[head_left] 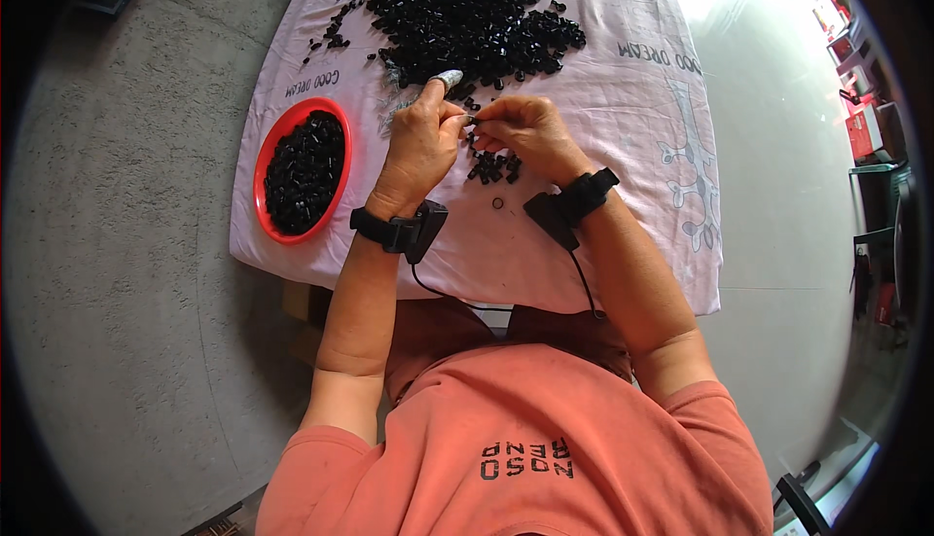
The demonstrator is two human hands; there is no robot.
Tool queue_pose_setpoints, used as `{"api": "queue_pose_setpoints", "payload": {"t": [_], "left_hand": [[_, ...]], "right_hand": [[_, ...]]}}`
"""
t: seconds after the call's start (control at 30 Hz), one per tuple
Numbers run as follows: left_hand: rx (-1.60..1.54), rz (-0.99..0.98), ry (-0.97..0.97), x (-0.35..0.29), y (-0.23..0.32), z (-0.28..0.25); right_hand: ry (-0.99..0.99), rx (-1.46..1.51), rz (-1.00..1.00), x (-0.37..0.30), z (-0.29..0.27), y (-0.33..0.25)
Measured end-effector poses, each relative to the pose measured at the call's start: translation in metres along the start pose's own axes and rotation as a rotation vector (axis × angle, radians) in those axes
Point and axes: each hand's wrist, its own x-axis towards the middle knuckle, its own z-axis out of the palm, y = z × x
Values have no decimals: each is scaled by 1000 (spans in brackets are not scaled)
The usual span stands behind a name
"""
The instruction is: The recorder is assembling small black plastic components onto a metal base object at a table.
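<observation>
My left hand (424,142) and my right hand (533,134) meet over the cloth, fingertips pinched together around a small black piece (473,121). Its exact shape is too small to make out, and fingers partly cover it. A whitish wrap covers the tip of one left finger, which points toward a big heap of small black pieces (467,20) on the far part of the table. Just under my right fingers lies a smaller cluster of black pieces (494,167). A little nearer to me rests a thin dark ring (498,203).
A red oval basin (341,191) full of small black pieces stands at the table's left. Pale pink printed cloth (623,244) covers the table. Stray pieces (336,43) lie left of the heap. Straps with black devices (401,232) sit on both wrists, their cables hanging toward my lap.
</observation>
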Motion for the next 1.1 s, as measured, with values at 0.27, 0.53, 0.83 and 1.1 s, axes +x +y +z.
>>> {"api": "queue_pose_setpoints", "payload": {"t": [0.27, 0.53, 0.83, 1.1], "left_hand": [[82, 20, -11, 3, 4, -1], [100, 33, -7, 4, 9, -3], [125, 31, -46, 3, 6, -4], [185, 77, -124, 9, 6, -8]], "right_hand": [[-34, -2, -14, 0, -3, 1], [-23, 50, 11, -2, -1, -4], [19, 63, 26, -3, 3, -6], [-17, 38, -26, -1, 1, 1]]}}
